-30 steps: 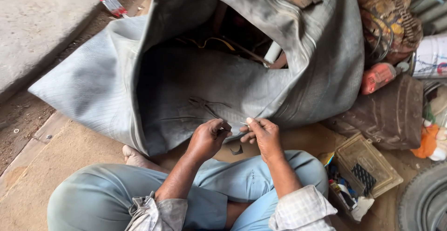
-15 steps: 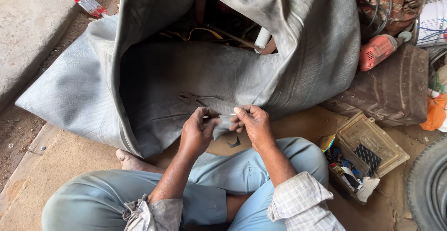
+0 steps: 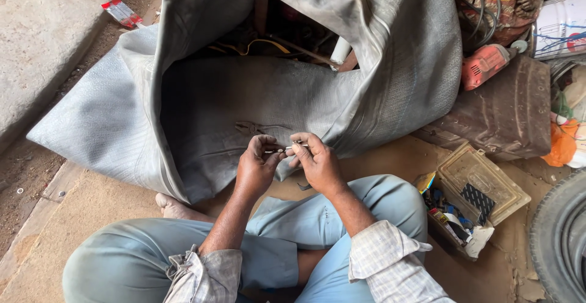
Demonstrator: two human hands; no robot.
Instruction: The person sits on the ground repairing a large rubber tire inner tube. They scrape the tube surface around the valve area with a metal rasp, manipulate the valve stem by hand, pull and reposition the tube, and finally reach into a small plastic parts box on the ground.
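I keep my left hand (image 3: 256, 167) and right hand (image 3: 317, 164) close together; the fingers of both pinch a small metal piece (image 3: 282, 150) just in front of the grey inner tube (image 3: 256, 101). I judge a fitting step; next needs steady turning.
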